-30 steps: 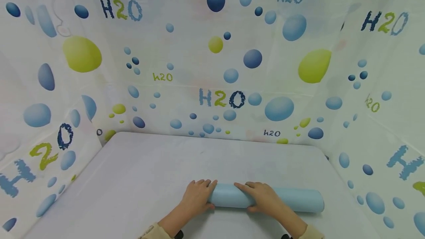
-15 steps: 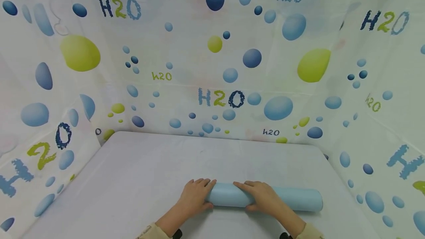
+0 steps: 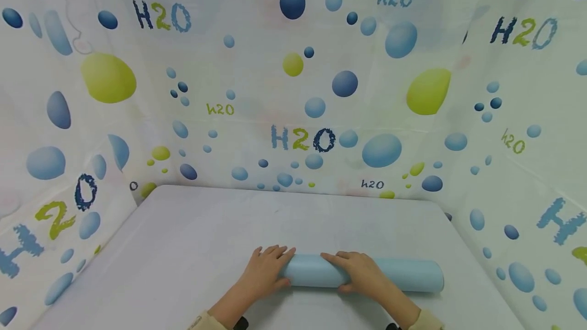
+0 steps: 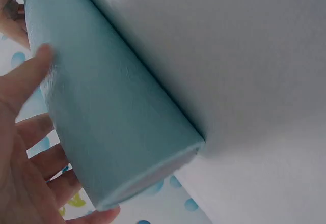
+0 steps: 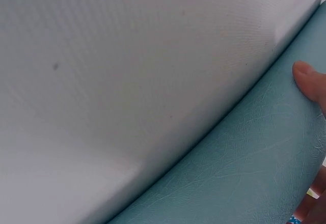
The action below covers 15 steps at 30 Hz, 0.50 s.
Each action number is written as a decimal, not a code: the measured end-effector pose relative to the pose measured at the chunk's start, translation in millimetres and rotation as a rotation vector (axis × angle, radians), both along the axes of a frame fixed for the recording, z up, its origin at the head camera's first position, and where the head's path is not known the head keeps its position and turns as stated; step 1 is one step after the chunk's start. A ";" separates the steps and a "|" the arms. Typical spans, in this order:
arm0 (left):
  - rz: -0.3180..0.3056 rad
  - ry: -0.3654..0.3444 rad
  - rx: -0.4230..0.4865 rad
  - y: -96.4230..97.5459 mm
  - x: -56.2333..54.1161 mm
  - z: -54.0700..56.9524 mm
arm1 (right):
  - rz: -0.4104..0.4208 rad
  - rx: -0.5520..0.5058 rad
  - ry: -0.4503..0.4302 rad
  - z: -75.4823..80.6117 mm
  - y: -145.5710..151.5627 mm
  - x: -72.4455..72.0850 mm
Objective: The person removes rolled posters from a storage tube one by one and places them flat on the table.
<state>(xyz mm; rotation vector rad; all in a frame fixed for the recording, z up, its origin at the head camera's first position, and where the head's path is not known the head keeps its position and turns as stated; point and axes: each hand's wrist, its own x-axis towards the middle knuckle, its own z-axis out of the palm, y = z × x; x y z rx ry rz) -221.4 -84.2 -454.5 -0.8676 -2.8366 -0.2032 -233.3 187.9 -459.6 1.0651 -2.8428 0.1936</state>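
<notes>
Lying on the near part of the white worktop (image 3: 215, 233), a long light-blue roll (image 3: 312, 272) reached toward the right side. The left hand (image 3: 265, 271) gripped its left end, thumb on the near side and fingers over the top. The right hand (image 3: 361, 273) gripped its middle in the same way. A cream sleeve (image 3: 426, 321) showed on each arm. Past the far edge was a spotty white sheet (image 3: 257, 78).

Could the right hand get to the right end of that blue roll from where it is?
Probably yes: the right hand rests on the light-blue roll, and nothing visible lies between it and the roll's right end.
</notes>
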 end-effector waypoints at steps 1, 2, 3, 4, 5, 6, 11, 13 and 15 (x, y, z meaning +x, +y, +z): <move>0.009 -0.002 0.029 -2.0 -0.3 0.6 | -0.002 0.001 0.001 0.4 -0.2 0.0; 0.020 -0.004 0.060 -4.3 -0.7 1.6 | -0.005 0.003 -0.002 0.8 -0.4 0.2; 0.033 -0.011 0.093 -7.0 -1.1 3.1 | -0.006 0.002 -0.005 1.4 -0.5 0.4; 0.047 -0.020 0.130 -10.0 -1.7 4.7 | -0.009 0.002 -0.011 2.0 -0.6 0.6; 0.064 -0.031 0.167 -13.2 -2.4 6.3 | -0.010 0.002 -0.017 2.6 -0.6 0.9; 0.086 -0.043 0.205 -16.6 -2.9 7.8 | -0.012 0.002 -0.022 3.0 -0.7 0.9; 0.246 -0.141 0.418 -35.7 -4.2 10.2 | -0.011 0.002 -0.034 3.9 -0.7 1.2; 0.296 -0.165 0.503 -43.3 -4.2 8.8 | -0.012 0.000 -0.037 3.5 -0.8 1.1; 0.327 -0.203 0.586 -50.1 -3.4 6.8 | -0.013 0.000 -0.038 3.0 -0.9 1.0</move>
